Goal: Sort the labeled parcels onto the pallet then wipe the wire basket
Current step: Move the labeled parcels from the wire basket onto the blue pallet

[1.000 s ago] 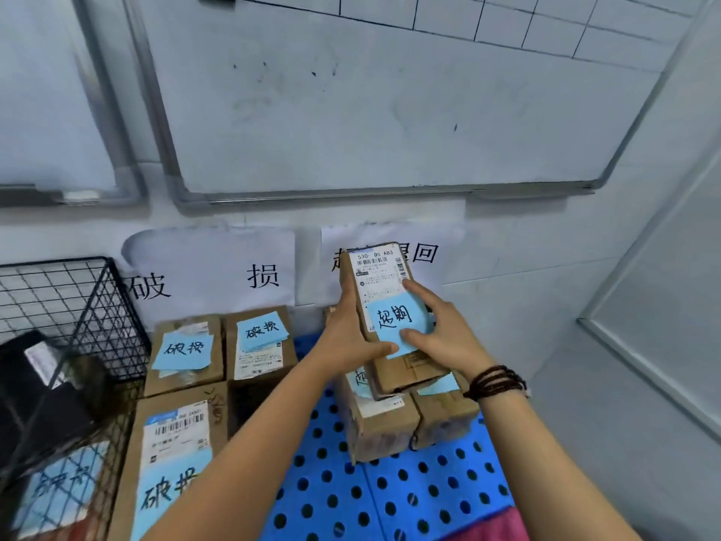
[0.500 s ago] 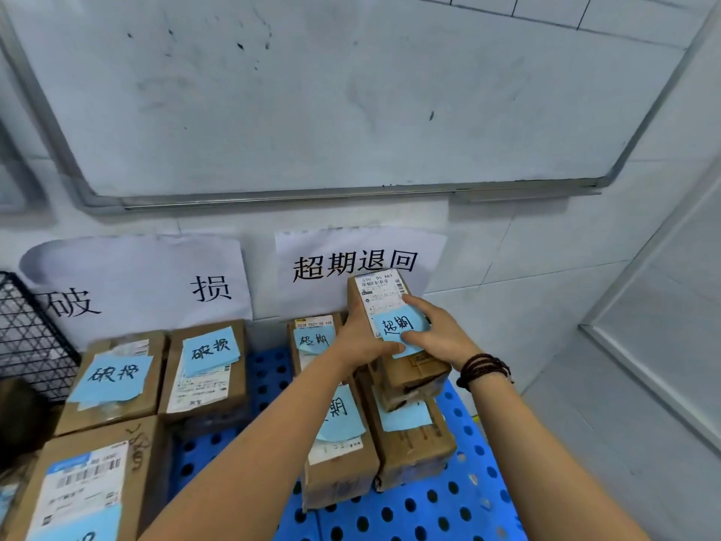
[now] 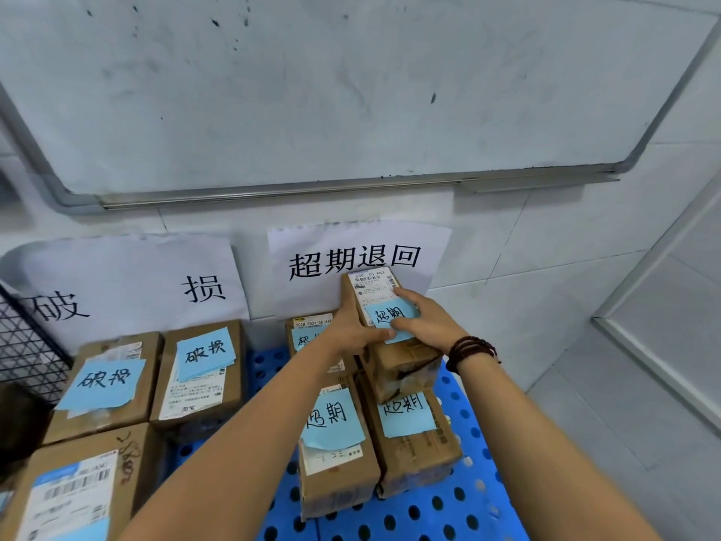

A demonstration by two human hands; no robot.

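**Gripping a parcel (image 3: 372, 285) in both hands at the pallet (image 3: 448, 513) stack on the right**

Both hands were clamped on the one small cardboard parcel, close together, with the thumbs just beside each other at its near end. The left hand (image 3: 351, 334) held the left side, its thumb laid along the lower edge of the blue note (image 3: 390, 315) stuck on top. The right hand (image 3: 427, 322) wrapped the right side with its thumb on the same note, and a bead bracelet (image 3: 472, 349) sat at that wrist. The parcel was tilted, white shipping label up, its far end raised in front of the overdue sign (image 3: 355, 263) reading 超期退回. Its near end met the top of a stacked box (image 3: 405, 370). Whether it rested there or hung just above could not be told, because the hands hid the join.

In front of that stack two longer boxes lay side by side on the blue perforated pallet. Both the left box (image 3: 335, 462) and the right box (image 3: 417, 451) bore a blue note. A rear box (image 3: 308, 329) showed behind the left forearm.

Further left, under the damage sign (image 3: 128, 294) reading 破损, stood two noted boxes (image 3: 105, 388) and a nearer large box (image 3: 74, 486). The black wire basket (image 3: 23, 345) was at the far left edge, well apart from both hands. A whiteboard (image 3: 351, 91) hung above.
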